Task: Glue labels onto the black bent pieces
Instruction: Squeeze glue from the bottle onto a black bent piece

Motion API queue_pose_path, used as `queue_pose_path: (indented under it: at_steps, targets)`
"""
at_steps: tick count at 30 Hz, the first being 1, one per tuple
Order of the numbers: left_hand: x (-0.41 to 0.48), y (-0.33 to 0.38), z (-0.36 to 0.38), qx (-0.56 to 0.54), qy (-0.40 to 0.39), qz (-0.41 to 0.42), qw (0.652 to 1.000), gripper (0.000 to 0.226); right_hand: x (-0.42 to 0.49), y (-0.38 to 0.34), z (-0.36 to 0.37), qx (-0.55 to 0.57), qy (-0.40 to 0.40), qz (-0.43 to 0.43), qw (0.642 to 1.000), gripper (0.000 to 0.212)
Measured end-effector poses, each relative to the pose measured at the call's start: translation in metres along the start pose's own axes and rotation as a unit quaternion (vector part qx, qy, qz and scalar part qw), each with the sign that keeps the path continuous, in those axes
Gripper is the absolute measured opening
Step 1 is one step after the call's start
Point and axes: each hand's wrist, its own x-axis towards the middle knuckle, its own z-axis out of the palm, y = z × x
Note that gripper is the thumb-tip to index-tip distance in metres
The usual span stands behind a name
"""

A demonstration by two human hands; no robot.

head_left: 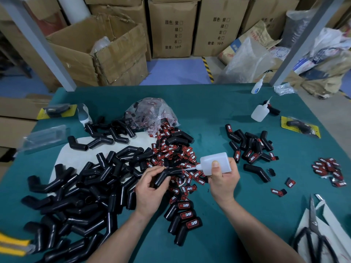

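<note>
My left hand (pixel 149 184) grips a black bent piece (pixel 164 175) above the table's middle. My right hand (pixel 223 176) holds a white glue bottle (pixel 215 164) tipped to the left, its thin nozzle touching the upper arm of that piece. A heap of red-and-black labels (pixel 171 150) lies just behind my hands. A big pile of bare black bent pieces (pixel 79 188) covers the left side. Three labelled pieces (pixel 182 219) lie near my left wrist, and more labelled ones (pixel 250 147) sit at the right.
A clear bag of labels (pixel 152 112) stands behind the heap. Two more glue bottles (pixel 259 112) stand at the far right, scissors (pixel 313 230) lie at the near right, a small label pile (pixel 328 171) lies at the right edge. Cardboard boxes (pixel 106 50) stand beyond the green table (pixel 209 114).
</note>
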Motion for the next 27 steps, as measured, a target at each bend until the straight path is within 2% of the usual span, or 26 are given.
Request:
queue_pose_path:
  at_steps: [6,11,15,18,21,24,27]
  targets:
    - [0.001,0.001,0.0009,-0.004,-0.003,-0.002,1.0,0.037,-0.0015,-0.0011,0.0013,0.003,-0.009,0.01,1.0,0.025]
    - [-0.0004,0.0005,-0.0006,-0.01,-0.01,-0.001,1.0,0.039,0.0007,0.0012,0.0008,0.013,0.005,0.015,1.0,0.028]
    - [-0.001,0.0,-0.0002,-0.009,-0.01,-0.001,1.0,0.048,-0.002,0.0009,0.0017,0.002,-0.005,0.009,1.0,0.025]
    - [-0.0006,-0.0001,-0.0003,-0.01,-0.011,0.003,1.0,0.045,-0.0001,-0.0015,0.0003,-0.005,0.005,-0.008,1.0,0.014]
    - [-0.0014,-0.0006,0.0001,-0.007,-0.013,0.002,1.0,0.039,0.0006,-0.0026,-0.0005,-0.001,0.005,-0.009,1.0,0.019]
    - [-0.0011,-0.001,0.0006,-0.009,-0.011,0.009,1.0,0.042,-0.0023,-0.0032,0.0011,0.004,0.002,-0.009,1.0,0.01]
    - [-0.0002,-0.0004,0.0006,-0.007,-0.013,0.014,1.0,0.049,-0.0004,-0.003,-0.0002,0.006,0.012,-0.007,1.0,0.018]
